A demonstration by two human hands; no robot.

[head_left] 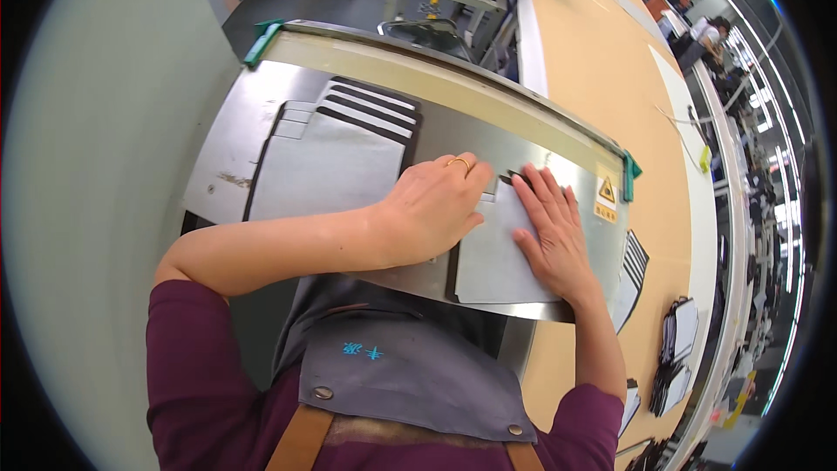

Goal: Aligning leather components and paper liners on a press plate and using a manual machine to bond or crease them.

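A grey-white flat panel with a dark edge [488, 262] lies on the right part of a metal plate [222, 135]. My right hand [555, 231] rests flat on it, fingers stretched toward its far edge. At its far left corner my left hand [436, 209] is closed, fingers curled downward, with a ring on one finger. Whatever its fingertips hold is hidden. To the left lies a similar panel [327, 166], with overlapping black-edged strips [370, 109] along its far end. No hand touches that one.
Green clamps [263, 42] [629, 176] sit at the plate's far corners, beside a yellow warning label [606, 196]. A long tan table [593, 61] runs along the right, bearing stacks of similar dark-edged pieces [680, 331]. A wall [113, 166] stands at left; a person [704, 39] works far off.
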